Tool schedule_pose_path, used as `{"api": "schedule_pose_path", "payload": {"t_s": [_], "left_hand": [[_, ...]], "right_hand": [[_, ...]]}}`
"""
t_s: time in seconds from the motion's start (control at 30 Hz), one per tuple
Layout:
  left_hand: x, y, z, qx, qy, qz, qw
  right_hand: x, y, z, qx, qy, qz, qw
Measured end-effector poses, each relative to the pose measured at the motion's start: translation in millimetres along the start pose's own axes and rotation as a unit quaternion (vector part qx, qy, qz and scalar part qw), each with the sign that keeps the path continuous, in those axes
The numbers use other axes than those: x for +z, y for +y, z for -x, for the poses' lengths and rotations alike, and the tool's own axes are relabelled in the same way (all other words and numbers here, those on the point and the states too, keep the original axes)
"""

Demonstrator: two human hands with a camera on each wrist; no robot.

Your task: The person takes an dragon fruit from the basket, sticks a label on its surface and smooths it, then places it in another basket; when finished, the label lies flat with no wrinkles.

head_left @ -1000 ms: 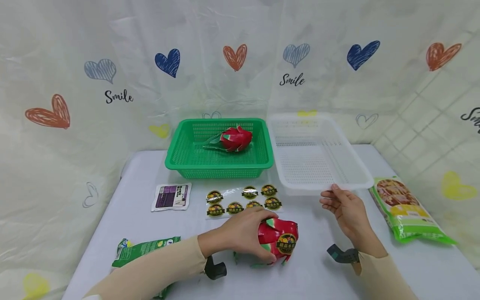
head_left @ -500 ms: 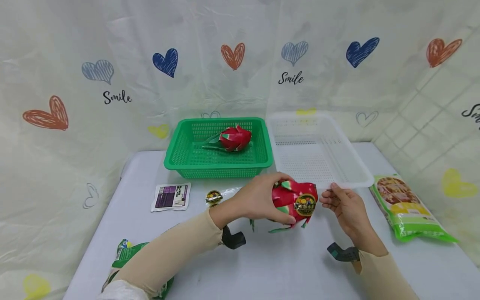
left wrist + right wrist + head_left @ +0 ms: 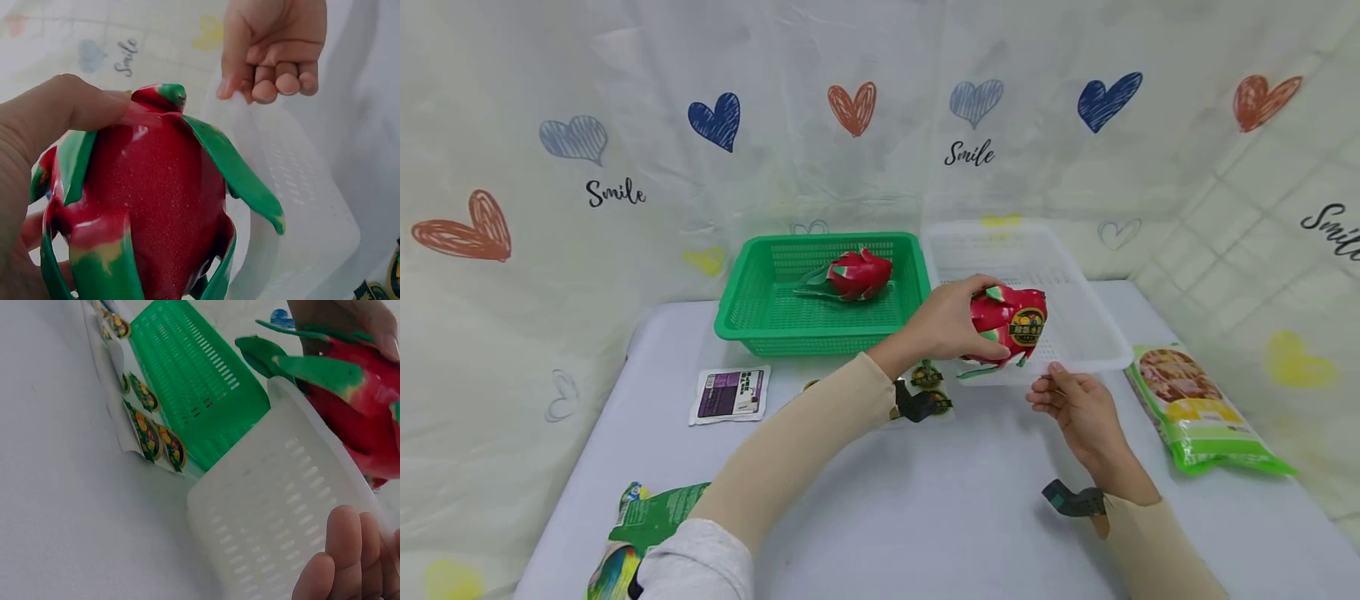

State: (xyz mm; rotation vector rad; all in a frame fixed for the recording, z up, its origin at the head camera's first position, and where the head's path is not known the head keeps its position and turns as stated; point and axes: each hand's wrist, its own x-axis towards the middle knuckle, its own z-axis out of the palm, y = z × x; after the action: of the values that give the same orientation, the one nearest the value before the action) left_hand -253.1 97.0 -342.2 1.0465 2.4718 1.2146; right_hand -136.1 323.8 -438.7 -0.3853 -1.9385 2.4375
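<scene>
Basically, left hand (image 3: 953, 321) gripped dragon fruit (image 3: 1009, 302) over white basket's (image 3: 1078, 329) near rim, roughly parallel; right hand (image 3: 1086, 412) pinched rim.

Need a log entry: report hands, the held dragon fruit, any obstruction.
Left hand gripping stickered dragon fruit. Right hand pinching near rim of white plastic basket. Fruit over basket, not yet set down. No obstruction seen.
</scene>
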Motion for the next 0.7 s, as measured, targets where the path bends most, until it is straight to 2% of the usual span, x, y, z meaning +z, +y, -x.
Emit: {"api": "schedule_pose_path", "payload": {"t_s": [0.1,0.2,0.3,0.5,0.63,0.7], "left_hand": [[5.6,2.8,-15.7,-0.007,-0.009,-0.005,0.9999],[11.2,9.0,-29.7,-0.01,-0.027,-0.03,0.9992],[16.2,18.5,-42.5,0.004,-0.035,-0.065,0.9973],[27.4,32.4,-61.9,0.03,-0.023,-0.149,0.9881],[40.2,26.6,-70.9,0.027,-0.034,-0.191,0.9806],[46.6,19.8,-73.1,0.021,-0.046,-0.197,0.979]], "right_hand": [[0,1,0.0,-0.002,0.001,0.0,1.0],[1,1,-0.8,-0.007,-0.004,-0.001,1.0],[1,1,-1.1,-0.009,-0.008,-0.002,0.9999],[1,1,-1.5,0.004,0.003,0.0,1.0],[1,0,-0.3,0.011,0.015,0.009,0.9998],[1,0,0.0,0.011,0.021,0.012,0.9996]]}}
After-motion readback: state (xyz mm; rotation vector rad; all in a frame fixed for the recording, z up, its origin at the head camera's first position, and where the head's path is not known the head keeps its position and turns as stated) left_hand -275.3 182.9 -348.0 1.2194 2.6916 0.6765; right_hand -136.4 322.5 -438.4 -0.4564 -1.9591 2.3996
